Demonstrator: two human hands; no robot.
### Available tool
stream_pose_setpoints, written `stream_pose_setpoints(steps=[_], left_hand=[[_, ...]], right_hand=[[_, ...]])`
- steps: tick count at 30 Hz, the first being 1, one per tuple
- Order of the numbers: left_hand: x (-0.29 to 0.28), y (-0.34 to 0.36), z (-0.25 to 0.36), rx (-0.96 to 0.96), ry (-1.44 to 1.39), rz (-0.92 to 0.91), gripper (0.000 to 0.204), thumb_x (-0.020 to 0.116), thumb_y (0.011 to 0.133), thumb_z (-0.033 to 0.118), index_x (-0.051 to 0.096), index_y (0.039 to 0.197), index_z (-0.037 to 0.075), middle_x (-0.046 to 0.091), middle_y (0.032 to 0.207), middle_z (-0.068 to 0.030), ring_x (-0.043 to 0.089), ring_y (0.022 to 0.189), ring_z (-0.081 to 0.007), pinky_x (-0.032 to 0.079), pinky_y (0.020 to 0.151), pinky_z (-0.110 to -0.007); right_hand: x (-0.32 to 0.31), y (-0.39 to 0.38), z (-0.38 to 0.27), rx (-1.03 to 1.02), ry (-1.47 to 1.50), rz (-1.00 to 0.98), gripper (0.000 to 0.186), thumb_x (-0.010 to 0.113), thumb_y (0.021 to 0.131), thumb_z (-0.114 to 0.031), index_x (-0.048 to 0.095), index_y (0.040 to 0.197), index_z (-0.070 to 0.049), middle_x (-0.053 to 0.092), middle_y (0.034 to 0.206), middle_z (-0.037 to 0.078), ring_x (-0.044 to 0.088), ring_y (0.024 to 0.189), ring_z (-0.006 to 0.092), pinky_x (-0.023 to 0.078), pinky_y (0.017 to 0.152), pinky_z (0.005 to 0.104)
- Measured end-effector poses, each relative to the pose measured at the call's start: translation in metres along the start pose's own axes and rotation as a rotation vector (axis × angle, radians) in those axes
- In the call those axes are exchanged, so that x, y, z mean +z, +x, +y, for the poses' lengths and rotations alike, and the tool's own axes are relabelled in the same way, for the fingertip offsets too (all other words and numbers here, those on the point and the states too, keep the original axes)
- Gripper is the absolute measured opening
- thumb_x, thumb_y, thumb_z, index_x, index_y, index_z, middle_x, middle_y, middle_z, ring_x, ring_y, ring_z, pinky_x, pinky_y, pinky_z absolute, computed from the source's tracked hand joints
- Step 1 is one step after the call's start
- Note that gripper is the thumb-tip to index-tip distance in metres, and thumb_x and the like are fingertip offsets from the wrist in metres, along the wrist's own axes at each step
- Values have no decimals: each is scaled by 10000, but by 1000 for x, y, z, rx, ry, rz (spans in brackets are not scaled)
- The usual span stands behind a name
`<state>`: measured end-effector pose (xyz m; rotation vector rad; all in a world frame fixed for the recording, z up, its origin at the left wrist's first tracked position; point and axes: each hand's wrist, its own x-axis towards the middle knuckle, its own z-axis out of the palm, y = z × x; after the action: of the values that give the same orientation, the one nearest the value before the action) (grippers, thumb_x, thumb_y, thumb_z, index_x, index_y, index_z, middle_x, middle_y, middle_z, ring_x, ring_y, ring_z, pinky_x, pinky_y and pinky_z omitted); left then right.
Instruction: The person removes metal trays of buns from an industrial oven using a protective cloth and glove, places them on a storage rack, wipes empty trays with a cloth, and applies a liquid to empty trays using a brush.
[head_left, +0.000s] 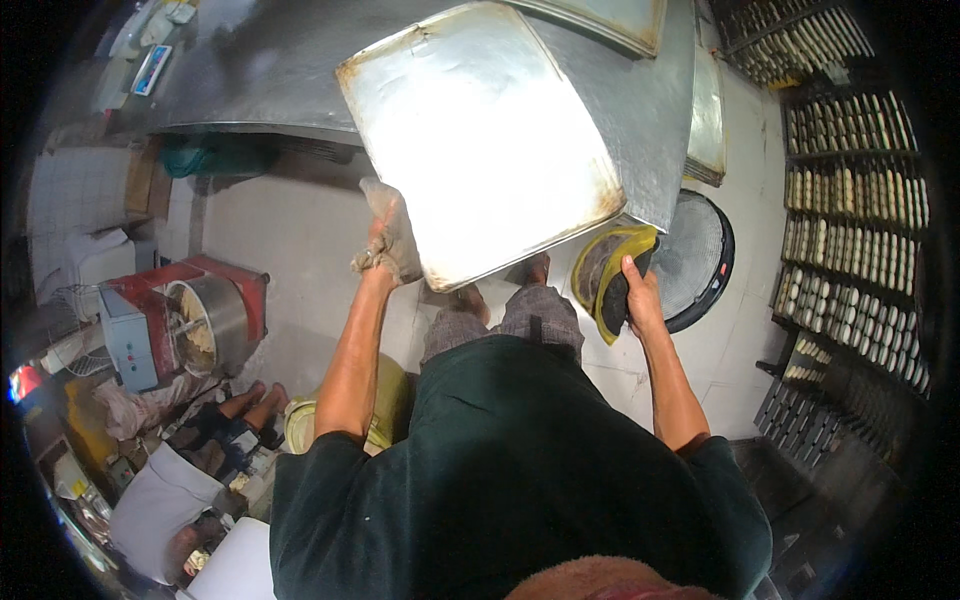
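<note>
A large square baking tray (480, 130), pale and browned at its corners, lies tilted partly over a metal table, its near corner sticking out past the table's edge. My left hand (388, 235) is wrapped in a beige covering knotted at the wrist. It grips the tray's left edge, with the fingers hidden inside the wrap. In my right hand (642, 295) is a dark, curved pad with yellow edging (605, 275), thumb on its face. The pad is close to the tray's right near corner, apart from it as far as I can see.
The metal table (270, 75) spans the far side, bearing another tray (620, 20). A round, black-rimmed fan (695, 260) stands at right, before racks of dough pieces (850, 220). At left are a red mixer (185, 320) and another person (165, 500). A yellowish bucket (390, 410) is beside me.
</note>
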<state>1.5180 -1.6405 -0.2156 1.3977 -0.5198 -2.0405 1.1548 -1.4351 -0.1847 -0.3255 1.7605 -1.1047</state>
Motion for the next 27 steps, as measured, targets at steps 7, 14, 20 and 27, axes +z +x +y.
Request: stream_pose_setpoints(steps=[7,14,20,27], left_hand=[[-57,14,-33,439,519,206,554,546,925,498,539,1177,4,581,1038,-57,549,872,-173,472,752,-336],[-74,-5,-13,379,534,142,623,508,927,544,536,1184,-23,598,1035,-96,558,849,-195,481,753,-345],[-123,35,35,304,937,283,704,487,917,568,500,1255,-50,593,1166,-176,550,1043,-304,436,921,-377],[-58,12,87,426,-18,138,618,495,921,564,497,1266,51,602,1063,-87,566,934,-223,478,840,-375]], right_hand=[[61,29,-2,-166,31,155,651,589,928,-416,454,1249,134,565,1197,173,535,1070,253,415,941,344],[52,8,16,-179,-304,156,630,581,925,-433,514,1176,141,589,1140,233,557,1066,286,415,935,374],[71,-9,1,-174,-39,72,546,592,921,-427,584,1093,91,638,1026,134,583,913,207,456,839,342],[110,-1,-15,-277,-112,10,556,588,914,-455,614,1036,87,652,980,136,578,912,200,449,836,332]])
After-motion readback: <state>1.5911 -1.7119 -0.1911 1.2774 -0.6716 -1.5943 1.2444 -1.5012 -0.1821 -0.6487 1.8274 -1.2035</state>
